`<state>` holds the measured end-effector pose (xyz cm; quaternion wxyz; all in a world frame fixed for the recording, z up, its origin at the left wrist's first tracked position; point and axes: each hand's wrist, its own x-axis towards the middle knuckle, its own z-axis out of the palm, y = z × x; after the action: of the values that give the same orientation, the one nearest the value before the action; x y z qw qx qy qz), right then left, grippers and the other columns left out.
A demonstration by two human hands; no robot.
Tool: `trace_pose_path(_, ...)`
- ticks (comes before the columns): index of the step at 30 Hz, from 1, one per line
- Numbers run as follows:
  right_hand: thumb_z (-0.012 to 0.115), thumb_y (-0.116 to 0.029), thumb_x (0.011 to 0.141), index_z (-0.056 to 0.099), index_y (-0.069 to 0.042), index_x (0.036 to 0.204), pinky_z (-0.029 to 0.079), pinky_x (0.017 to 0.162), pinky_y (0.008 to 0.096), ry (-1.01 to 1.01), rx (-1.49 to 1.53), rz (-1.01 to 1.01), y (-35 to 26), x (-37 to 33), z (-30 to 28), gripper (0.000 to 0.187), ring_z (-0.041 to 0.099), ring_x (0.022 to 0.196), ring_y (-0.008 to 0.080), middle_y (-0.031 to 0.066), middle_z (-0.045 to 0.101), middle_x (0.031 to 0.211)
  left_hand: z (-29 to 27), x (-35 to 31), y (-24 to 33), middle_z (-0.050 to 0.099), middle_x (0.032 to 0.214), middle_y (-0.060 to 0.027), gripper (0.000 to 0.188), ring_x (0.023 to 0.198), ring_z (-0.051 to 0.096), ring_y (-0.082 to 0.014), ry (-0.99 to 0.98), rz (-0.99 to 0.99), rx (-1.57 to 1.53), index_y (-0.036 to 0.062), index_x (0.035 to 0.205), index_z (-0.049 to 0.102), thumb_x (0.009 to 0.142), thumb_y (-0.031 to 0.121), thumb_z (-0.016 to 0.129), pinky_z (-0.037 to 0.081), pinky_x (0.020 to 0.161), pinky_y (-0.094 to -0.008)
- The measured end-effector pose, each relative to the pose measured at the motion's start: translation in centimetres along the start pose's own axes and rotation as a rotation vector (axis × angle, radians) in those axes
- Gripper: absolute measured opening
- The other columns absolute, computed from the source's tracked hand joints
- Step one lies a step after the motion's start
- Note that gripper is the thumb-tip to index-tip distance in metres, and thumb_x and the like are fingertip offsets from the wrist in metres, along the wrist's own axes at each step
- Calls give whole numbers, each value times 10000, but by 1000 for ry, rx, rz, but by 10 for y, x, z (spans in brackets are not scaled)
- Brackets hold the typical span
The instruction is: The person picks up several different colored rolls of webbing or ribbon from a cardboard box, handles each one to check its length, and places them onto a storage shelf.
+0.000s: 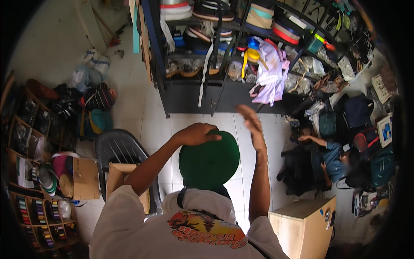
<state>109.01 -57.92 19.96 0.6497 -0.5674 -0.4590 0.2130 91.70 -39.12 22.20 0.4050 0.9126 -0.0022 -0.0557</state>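
Observation:
A round, flat green disc (210,162), which looks like a coiled roll of webbing, is in front of my waist. My left hand (196,134) grips its upper left rim, with the thumb lying over the face and the other fingers partly hidden behind the edge. To the right of the disc and apart from it, my right hand (251,123) is raised with nothing in it. Its fingers are stretched out and slightly blurred.
A black shelf rack (189,97) with webbing rolls stands ahead. To the left are a black plastic chair (118,144) and a cardboard box (86,178). A wooden cabinet (302,209) is near right, with a seated person (334,162) in blue beyond it.

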Motion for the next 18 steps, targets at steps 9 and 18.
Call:
trace_pose_path(9, 567, -292, 927, 478, -41, 1344, 342, 1038, 309, -184, 115, 175, 12, 135, -4, 494, 478, 1207, 192, 106, 525, 1314, -145, 82, -8, 646, 1008, -198, 504, 955, 628, -278, 218, -65, -114, -16, 1147, 602, 917, 429, 544, 473, 846, -340)
trace_pose_path(18, 552, -295, 938, 484, -10, 1320, 400, 964, 293, 371, 473, 13, 18, 302, -34, 481, 540, 1102, 182, 97, 574, 1217, -296, 181, 14, 638, 1045, -151, 599, 942, 614, -192, 704, -304, -349, -48, 1207, 551, 902, 466, 578, 497, 812, -307)
